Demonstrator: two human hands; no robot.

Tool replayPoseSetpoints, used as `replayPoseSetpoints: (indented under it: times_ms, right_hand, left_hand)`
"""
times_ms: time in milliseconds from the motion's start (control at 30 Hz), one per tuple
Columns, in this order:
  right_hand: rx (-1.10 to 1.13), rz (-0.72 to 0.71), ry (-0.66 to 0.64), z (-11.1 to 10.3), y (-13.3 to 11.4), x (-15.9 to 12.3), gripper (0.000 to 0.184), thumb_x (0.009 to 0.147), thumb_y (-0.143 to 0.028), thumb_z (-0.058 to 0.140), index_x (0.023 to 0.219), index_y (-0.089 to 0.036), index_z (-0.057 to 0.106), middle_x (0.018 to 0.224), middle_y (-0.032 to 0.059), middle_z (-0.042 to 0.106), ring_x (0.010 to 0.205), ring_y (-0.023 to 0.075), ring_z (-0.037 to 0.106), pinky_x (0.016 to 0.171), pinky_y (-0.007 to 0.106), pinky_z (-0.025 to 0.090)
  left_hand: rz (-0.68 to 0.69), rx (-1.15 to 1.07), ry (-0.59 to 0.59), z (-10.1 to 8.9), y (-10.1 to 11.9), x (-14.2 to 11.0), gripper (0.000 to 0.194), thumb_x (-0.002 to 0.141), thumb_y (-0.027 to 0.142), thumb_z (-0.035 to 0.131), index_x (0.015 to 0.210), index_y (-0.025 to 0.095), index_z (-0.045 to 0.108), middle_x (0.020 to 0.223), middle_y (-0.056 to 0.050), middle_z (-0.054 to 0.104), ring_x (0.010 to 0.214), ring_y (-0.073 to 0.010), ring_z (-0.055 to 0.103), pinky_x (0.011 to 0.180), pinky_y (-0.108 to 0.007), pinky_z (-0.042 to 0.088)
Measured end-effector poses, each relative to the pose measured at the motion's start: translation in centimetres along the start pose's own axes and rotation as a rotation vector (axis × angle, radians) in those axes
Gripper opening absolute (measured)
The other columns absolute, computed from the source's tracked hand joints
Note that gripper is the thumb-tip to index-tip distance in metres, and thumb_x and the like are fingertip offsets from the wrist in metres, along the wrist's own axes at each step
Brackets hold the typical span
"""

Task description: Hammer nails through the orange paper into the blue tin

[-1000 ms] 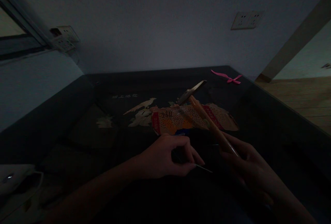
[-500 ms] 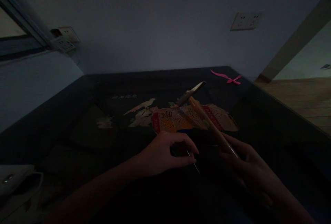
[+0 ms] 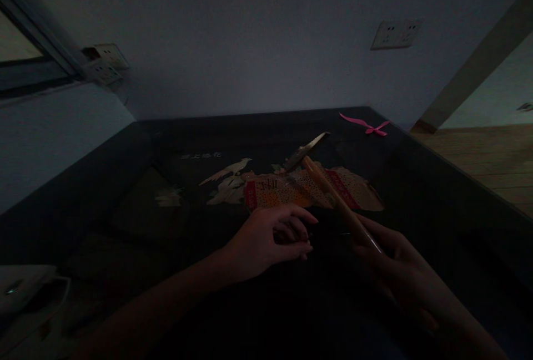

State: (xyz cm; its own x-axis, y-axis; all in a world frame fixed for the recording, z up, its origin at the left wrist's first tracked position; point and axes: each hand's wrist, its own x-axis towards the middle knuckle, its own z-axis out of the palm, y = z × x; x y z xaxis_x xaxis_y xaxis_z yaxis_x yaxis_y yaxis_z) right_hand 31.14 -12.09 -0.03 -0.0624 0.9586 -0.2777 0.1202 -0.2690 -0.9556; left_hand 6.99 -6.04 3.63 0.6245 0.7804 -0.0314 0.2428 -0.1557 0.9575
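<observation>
My right hand (image 3: 402, 263) is wrapped around the wooden handle of a hammer (image 3: 327, 182). Its metal head points up and away, above a patterned cardboard or paper piece on the dark table (image 3: 250, 127). Just left of it, my left hand (image 3: 260, 243) has its thumb and curled fingers together, with the index finger raised. A small bit of a nail (image 3: 310, 235) shows at those fingertips; most of it is hidden. Another thin, shiny nail-like piece (image 3: 343, 233) lies between the two hands, near my right fingers.
Beyond my hands lies the tan, red and orange printed piece (image 3: 275, 191). A pink ribbon (image 3: 370, 126) rests at the far right corner. At lower left is a white object with a cable (image 3: 25, 282). Wall sockets (image 3: 395, 34) are behind. The room is dim.
My left fingers have curled and the index finger has lifted; the nail, which stuck out slanting from the pinch, is now mostly hidden. My right hand and the hammer have barely moved.
</observation>
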Motion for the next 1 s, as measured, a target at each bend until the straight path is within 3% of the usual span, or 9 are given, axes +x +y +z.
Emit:
replayPoseSetpoints:
  times_ms: [167, 267, 400, 467, 567, 700, 1000]
  right_hand:
    - [0.026, 0.026, -0.015, 0.0, 0.4, -0.1, 0.067, 0.081, -0.043, 0.067, 0.141, -0.024, 0.044, 0.066, -0.0051, 0.051, 0.042, 0.0076, 0.039, 0.035, 0.018, 0.034]
    - [0.032, 0.040, 0.016, -0.1, 0.6, -0.1, 0.065, 0.079, -0.044, 0.069, 0.138, -0.026, 0.049, 0.066, -0.0049, 0.052, 0.041, 0.0081, 0.039, 0.034, 0.020, 0.033]
    - [0.024, 0.006, 0.058, -0.3, 0.5, 0.0, 0.064, 0.077, -0.044, 0.070, 0.136, -0.025, 0.052, 0.069, -0.0032, 0.054, 0.046, 0.0099, 0.044, 0.035, 0.019, 0.036]
    - [0.038, 0.004, 0.053, -0.3, 0.4, 0.0, 0.066, 0.077, -0.043, 0.070, 0.137, -0.023, 0.050, 0.065, -0.0045, 0.052, 0.046, 0.0092, 0.043, 0.035, 0.018, 0.036]
    - [0.086, 0.008, 0.085, 0.1, 0.1, -0.1, 0.065, 0.077, -0.040, 0.072, 0.136, -0.022, 0.052, 0.060, -0.0063, 0.049, 0.045, 0.0081, 0.041, 0.035, 0.016, 0.035]
    - [0.120, 0.009, 0.133, 0.7, -0.3, -0.3, 0.063, 0.075, -0.041, 0.072, 0.132, -0.022, 0.055, 0.057, -0.0074, 0.048, 0.040, 0.0062, 0.036, 0.032, 0.014, 0.030]
    - [0.111, 0.054, 0.146, 1.0, -0.6, -0.6, 0.063, 0.074, -0.040, 0.072, 0.132, -0.021, 0.055, 0.055, -0.0088, 0.047, 0.038, 0.0041, 0.035, 0.032, 0.013, 0.029]
  left_hand:
    - [0.115, 0.089, 0.104, -0.7, 0.6, -0.3, 0.010, 0.074, 0.018, 0.073, 0.084, 0.017, 0.072, 0.078, -0.001, 0.073, 0.074, -0.0148, 0.069, 0.073, -0.026, 0.055]
    - [0.250, 0.098, 0.278, -1.8, 1.1, 0.2, 0.005, 0.074, 0.022, 0.074, 0.073, 0.017, 0.071, 0.075, -0.002, 0.074, 0.072, -0.0165, 0.069, 0.072, -0.027, 0.056]
    - [0.354, 0.089, 0.544, -3.7, 0.6, 2.9, 0.008, 0.073, 0.024, 0.073, 0.075, 0.017, 0.070, 0.079, -0.003, 0.074, 0.076, -0.0171, 0.069, 0.071, -0.026, 0.056]
    - [0.354, 0.112, 0.599, -4.5, -0.6, 4.7, 0.009, 0.072, 0.024, 0.073, 0.075, 0.017, 0.069, 0.078, -0.003, 0.073, 0.075, -0.0162, 0.068, 0.071, -0.026, 0.056]
    - [0.340, 0.145, 0.607, -5.1, -2.7, 6.4, 0.009, 0.073, 0.023, 0.072, 0.075, 0.017, 0.067, 0.077, -0.002, 0.071, 0.074, -0.0151, 0.068, 0.073, -0.027, 0.056]
    - [0.302, 0.134, 0.539, -4.9, -4.5, 6.8, 0.007, 0.075, 0.021, 0.068, 0.079, 0.016, 0.065, 0.080, -0.003, 0.071, 0.075, -0.0151, 0.068, 0.074, -0.027, 0.056]
    - [0.261, 0.194, 0.482, -4.4, -4.5, 6.6, 0.005, 0.076, 0.020, 0.068, 0.078, 0.016, 0.064, 0.079, -0.002, 0.071, 0.073, -0.0145, 0.068, 0.071, -0.026, 0.056]
